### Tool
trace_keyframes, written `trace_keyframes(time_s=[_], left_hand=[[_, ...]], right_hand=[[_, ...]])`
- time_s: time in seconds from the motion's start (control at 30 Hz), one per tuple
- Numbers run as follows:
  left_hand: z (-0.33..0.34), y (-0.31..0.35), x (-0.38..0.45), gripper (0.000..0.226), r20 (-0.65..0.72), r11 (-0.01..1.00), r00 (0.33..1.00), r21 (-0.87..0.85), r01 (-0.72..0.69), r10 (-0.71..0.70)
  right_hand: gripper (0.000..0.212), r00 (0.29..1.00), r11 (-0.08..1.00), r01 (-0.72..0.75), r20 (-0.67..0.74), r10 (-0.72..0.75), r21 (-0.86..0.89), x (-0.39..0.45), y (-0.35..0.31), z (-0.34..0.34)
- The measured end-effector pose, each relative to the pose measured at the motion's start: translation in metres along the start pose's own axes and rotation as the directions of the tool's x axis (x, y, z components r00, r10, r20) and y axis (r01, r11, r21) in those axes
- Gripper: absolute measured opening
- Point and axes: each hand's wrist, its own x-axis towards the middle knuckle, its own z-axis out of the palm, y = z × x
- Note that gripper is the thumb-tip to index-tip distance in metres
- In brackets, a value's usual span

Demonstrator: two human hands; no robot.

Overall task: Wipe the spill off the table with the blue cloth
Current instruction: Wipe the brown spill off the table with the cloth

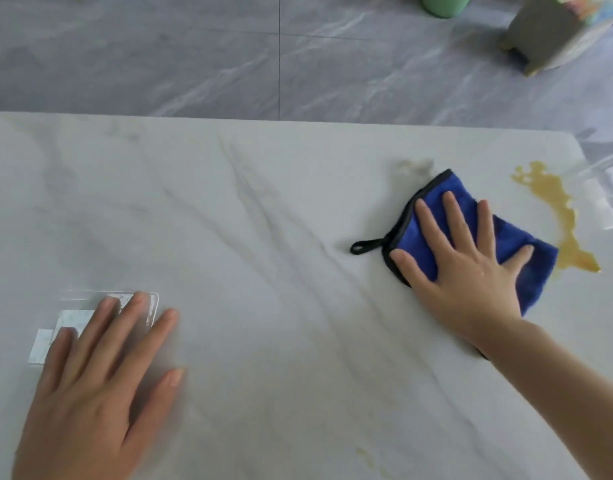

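Head view: right hand (471, 268) flat on blue cloth (527, 251), fingers (454, 216) spread, pressing not gripping. Cloth on bench (229, 220), right side, just left of brown spill (558, 216); near end of spill at cloth's edge. Left hand (97, 386) open, palm down, near left, over clear plastic piece (76, 306). Cloth soft, light, folded; likely bunches unless pressed flat; black loop (364, 247) free at left.

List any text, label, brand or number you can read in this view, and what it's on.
None can be read.
Colourful box on the floor: printed side too blurred to tell text.
Blue cloth, under the right hand: no label showing.
Clear tray by the left hand: no print visible.
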Motion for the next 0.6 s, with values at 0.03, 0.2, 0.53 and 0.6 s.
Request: trace_keyframes(time_s=[0.03, 0.2, 0.53, 0.6], left_hand=[[0.000, -0.001, 0.001, 0.066, 0.006, 1.000, 1.000, 0.006, -0.010, 0.010], [0.000, -0.002, 0.004, 0.052, -0.004, 0.997, 0.999, -0.059, -0.046, 0.046], [0.001, -0.001, 0.004, 0.054, 0.100, 0.992, 0.995, -0.120, 0.040, -0.028], [0.001, -0.002, 0.006, 0.054, 0.119, 0.993, 0.993, -0.112, 0.042, -0.029]], right_hand=[[0.078, 0.999, 0.999, 0.038, 0.004, -0.038, -0.010, 0.005, -0.003, 0.000], [0.071, 0.999, 0.998, 0.042, -0.016, -0.041, 0.040, 0.082, 0.019, -0.019], [0.076, 0.987, 0.986, -0.163, 0.002, 0.163, 0.040, 0.028, 0.058, -0.011], [0.078, 0.997, 0.997, -0.073, 0.010, 0.073, 0.014, 0.038, 0.046, -0.013]])
